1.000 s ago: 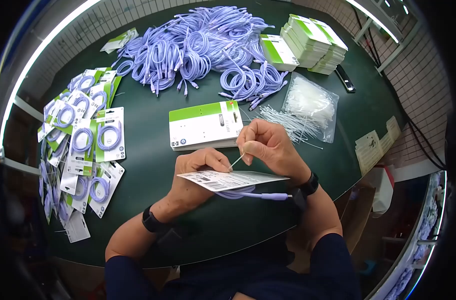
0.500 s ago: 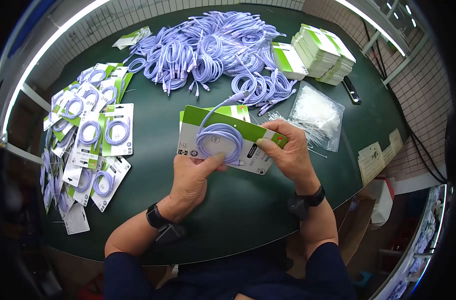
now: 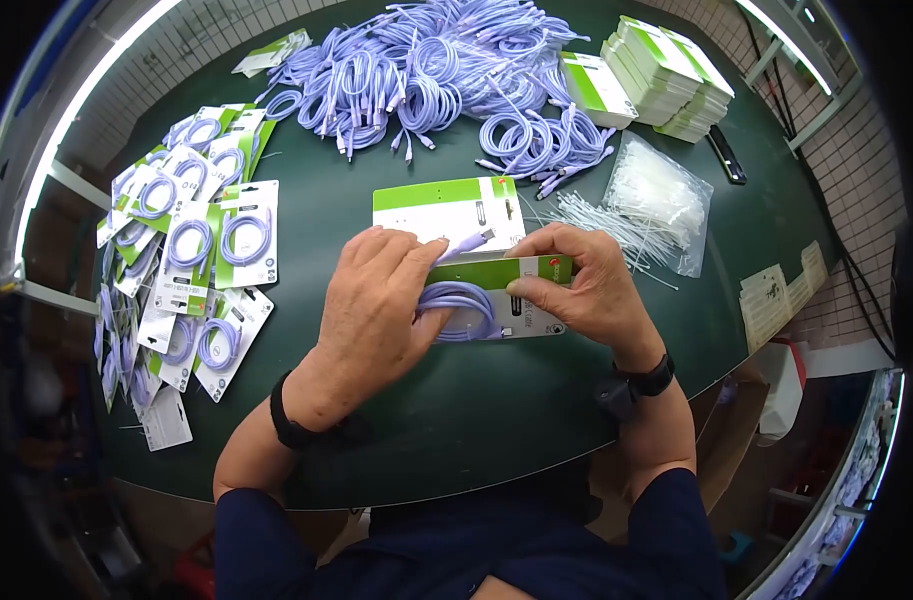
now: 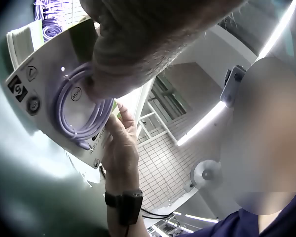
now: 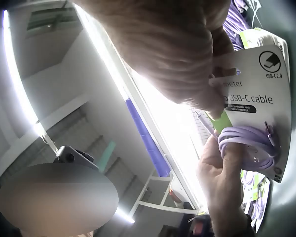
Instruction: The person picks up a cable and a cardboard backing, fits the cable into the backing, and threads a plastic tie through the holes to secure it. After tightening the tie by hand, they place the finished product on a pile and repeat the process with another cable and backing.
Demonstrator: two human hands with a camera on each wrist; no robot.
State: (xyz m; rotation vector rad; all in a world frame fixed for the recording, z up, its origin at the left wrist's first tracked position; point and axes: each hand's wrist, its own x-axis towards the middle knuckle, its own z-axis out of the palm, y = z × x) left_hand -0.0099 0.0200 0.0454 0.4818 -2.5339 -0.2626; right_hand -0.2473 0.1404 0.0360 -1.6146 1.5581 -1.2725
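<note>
A white-and-green packaging card (image 3: 532, 312) with a coiled lilac USB-C cable (image 3: 456, 300) on its face is up between both hands. My right hand (image 3: 586, 290) pinches the card's right end, thumb on the front. My left hand (image 3: 371, 305) grips the cable at the left side, thumb inside the coil. One cable plug (image 3: 468, 246) sticks up past the card's top edge beside the left fingers. In the right wrist view the left thumb presses into the coil (image 5: 251, 148). Just behind lies a stack of blank cards (image 3: 446, 205), partly covered by the held card.
Finished cards with cables (image 3: 191, 240) are heaped on the left. A big pile of lilac cables (image 3: 426, 80) fills the back. Card stacks (image 3: 666, 80), loose zip ties (image 3: 596, 225), a bag of zip ties (image 3: 661, 200) and a dark-handled tool (image 3: 726, 155) lie to the right.
The card turned from back side up, where the right hand pulled a zip tie, to face the front. The left hand has since moved up over the coil's left side.
</note>
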